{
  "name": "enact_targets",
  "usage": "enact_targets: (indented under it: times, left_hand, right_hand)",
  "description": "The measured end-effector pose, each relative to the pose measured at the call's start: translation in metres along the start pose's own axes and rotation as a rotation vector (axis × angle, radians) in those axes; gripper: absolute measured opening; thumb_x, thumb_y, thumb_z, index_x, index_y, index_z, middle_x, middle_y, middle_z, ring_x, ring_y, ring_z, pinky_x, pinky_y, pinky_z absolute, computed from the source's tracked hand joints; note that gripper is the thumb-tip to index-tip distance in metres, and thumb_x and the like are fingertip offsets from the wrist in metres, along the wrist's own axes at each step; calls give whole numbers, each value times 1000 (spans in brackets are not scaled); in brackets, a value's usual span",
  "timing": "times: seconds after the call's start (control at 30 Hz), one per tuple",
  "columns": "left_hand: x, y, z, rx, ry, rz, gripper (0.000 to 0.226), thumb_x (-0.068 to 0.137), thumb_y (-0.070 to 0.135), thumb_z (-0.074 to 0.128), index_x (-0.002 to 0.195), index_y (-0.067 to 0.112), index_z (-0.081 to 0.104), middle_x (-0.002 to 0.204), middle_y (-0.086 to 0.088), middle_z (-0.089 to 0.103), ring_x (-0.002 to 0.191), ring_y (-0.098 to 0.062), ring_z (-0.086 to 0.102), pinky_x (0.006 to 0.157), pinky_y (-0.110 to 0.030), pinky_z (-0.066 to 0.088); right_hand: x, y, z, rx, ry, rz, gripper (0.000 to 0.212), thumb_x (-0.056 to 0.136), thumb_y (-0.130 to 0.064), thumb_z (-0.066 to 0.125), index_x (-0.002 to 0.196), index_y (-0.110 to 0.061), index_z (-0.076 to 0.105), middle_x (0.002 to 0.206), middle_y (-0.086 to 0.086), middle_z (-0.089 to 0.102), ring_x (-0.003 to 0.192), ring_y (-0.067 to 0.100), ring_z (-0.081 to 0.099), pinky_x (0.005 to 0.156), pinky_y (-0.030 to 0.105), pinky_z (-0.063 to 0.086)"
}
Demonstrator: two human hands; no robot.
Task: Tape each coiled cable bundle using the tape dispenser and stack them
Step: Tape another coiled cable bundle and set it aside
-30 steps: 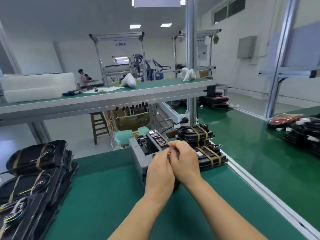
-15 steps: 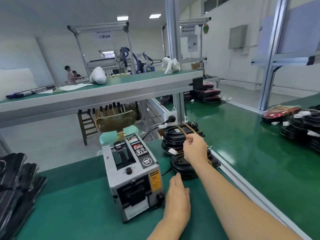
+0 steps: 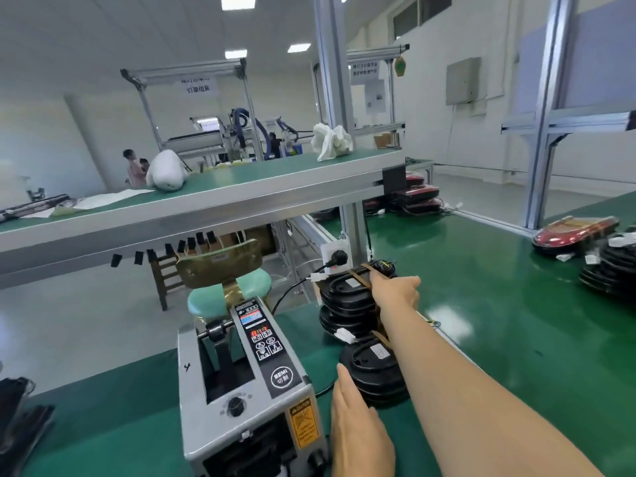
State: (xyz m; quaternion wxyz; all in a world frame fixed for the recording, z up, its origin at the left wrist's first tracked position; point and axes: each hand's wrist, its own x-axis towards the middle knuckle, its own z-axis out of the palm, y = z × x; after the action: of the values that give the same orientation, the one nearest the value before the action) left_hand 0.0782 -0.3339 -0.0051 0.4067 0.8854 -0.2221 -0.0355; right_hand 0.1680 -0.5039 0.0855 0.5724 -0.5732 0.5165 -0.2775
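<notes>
The right hand reaches out over the far stack of coiled cable bundles, which stands on the green tabletop beside a metal post. Its index finger lies straight on a tan tape strip that runs across the top bundle. The other fingers are hidden behind the back of the hand, so I cannot tell whether it pinches the strip or only presses it.

The left hand is low and near, fingers straight and together, holding nothing. Its fingertips are at the edge of the near stack of bundles, perhaps touching it. This stack sits just in front of the far one.

The tape dispenser stands just left of the left hand. More dark bundles lie at the tabletop's left edge.
</notes>
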Motion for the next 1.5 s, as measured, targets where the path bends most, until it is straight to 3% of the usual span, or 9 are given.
enact_targets:
  times: [0.13, 0.27, 0.5, 0.8, 0.97, 1.13, 1.23, 1.37, 1.5]
  left_hand:
    - [1, -2, 1, -4, 6, 0, 82, 98, 8, 43, 154, 19, -15, 164, 4, 3, 150, -10, 11, 119, -21, 12]
    - [0, 0, -3, 1, -13, -12, 85, 96, 5, 44, 155, 22, -15, 164, 7, 4, 149, -9, 14, 118, -19, 14]
    - [-10, 10, -18, 8, -136, -36, 91, 95, 1, 45, 153, 19, -22, 165, 3, -9, 151, -12, 6, 121, -24, 11]
    - [-32, 32, -47, -26, -231, -68, 89, 97, 8, 51, 155, 18, -17, 165, 3, 3, 148, -13, 24, 117, -24, 23]
    - [-48, 43, -70, -49, -235, -46, 86, 96, 11, 52, 157, 22, -8, 165, 5, 12, 147, -14, 26, 118, -26, 23]
    - [-67, 42, -90, -146, -222, -41, 81, 95, 5, 51, 158, 21, 2, 163, 3, 21, 147, -15, 25, 120, -30, 24]
    - [-76, 35, -103, -206, -201, -60, 79, 93, 0, 50, 158, 20, 9, 159, 2, 30, 145, -16, 30, 119, -31, 25]
    - [-88, 21, -123, -260, -145, -114, 71, 93, -2, 51, 155, 15, 22, 150, -5, 44, 138, -20, 42, 116, -31, 31]
    - [-97, -13, -145, -292, -175, -47, 51, 96, -1, 48, 146, 5, 40, 139, -16, 54, 130, -26, 49, 110, -27, 32]
  right_hand:
    - [7, -4, -3, -9, -27, 66, 78, 76, -31, 83, 131, -4, 34, 133, 22, 49, 114, 38, 52, 84, 44, 46]
    - [2, -11, -12, 152, 5, 118, 83, 69, -19, 83, 135, -11, 33, 135, 19, 42, 72, 26, 41, 67, 38, 41]
    - [-19, 8, -49, 317, 39, 65, 99, 72, -12, 80, 151, -18, 21, 149, 15, 35, 117, 37, 49, 84, 41, 46]
    - [-83, 31, -88, 494, 34, -136, 85, 71, -15, 77, 141, -27, 31, 135, 8, 44, 101, 28, 54, 79, 38, 48]
    - [-122, 38, -104, 605, 14, -195, 79, 74, -9, 76, 137, -30, 34, 119, 2, 48, 84, 11, 50, 68, 32, 41]
    - [-160, 44, -110, 695, -31, -183, 72, 74, -5, 73, 129, -33, 36, 120, 9, 52, 101, 32, 58, 91, 53, 52]
    - [-181, 46, -110, 721, -42, -189, 71, 74, -6, 73, 128, -33, 36, 117, 7, 51, 96, 27, 57, 89, 49, 52]
    - [-210, 51, -103, 751, -101, -181, 72, 73, -5, 74, 128, -32, 36, 122, 9, 50, 107, 30, 55, 95, 54, 51]
    - [-239, 57, -92, 772, -143, -201, 71, 74, -1, 74, 126, -32, 38, 123, 10, 51, 108, 31, 56, 98, 55, 50]
